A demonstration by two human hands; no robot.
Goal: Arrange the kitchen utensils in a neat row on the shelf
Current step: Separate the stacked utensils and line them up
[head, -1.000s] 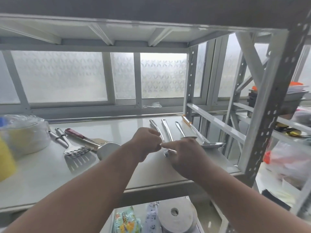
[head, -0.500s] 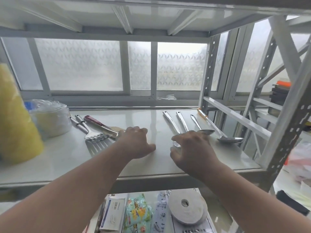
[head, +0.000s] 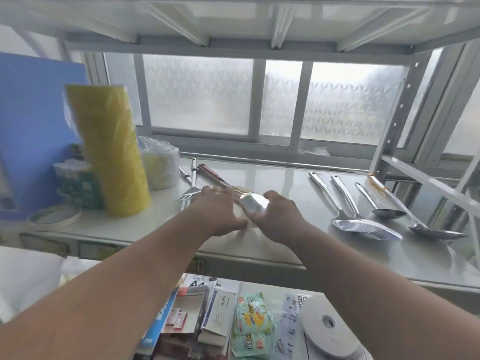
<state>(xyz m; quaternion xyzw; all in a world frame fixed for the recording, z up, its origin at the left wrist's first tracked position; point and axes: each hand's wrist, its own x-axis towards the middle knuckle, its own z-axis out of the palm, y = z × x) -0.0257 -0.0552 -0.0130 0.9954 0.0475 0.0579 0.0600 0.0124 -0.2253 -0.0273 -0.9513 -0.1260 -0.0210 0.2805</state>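
On the white shelf (head: 285, 245) a red-handled steel turner (head: 255, 205) lies slanted, blade toward me. My left hand (head: 218, 211) rests with straight fingers over its neck. My right hand (head: 279, 216) curls fingers and thumb round the blade's right edge. Behind my left hand lie a slotted turner (head: 191, 189) and one more steel handle (head: 185, 175). To the right, several utensils lie side by side, handles away from me: two long-handled ones (head: 345, 201) ending in a broad steel head (head: 363, 227), a small spoon (head: 387, 211) and a ladle (head: 436, 232).
A tall yellow roll stack (head: 111, 152), a blue board (head: 33, 126), a plastic-wrapped tub (head: 161, 165) and a tape ring (head: 54, 216) crowd the shelf's left end. A perforated post (head: 394, 120) stands at the right. The lower shelf holds packets and a white roll (head: 327, 331).
Both hands have left the row of utensils on the right and moved left to the red-handled turner. The view has swung left too, showing the yellow stack and blue board.
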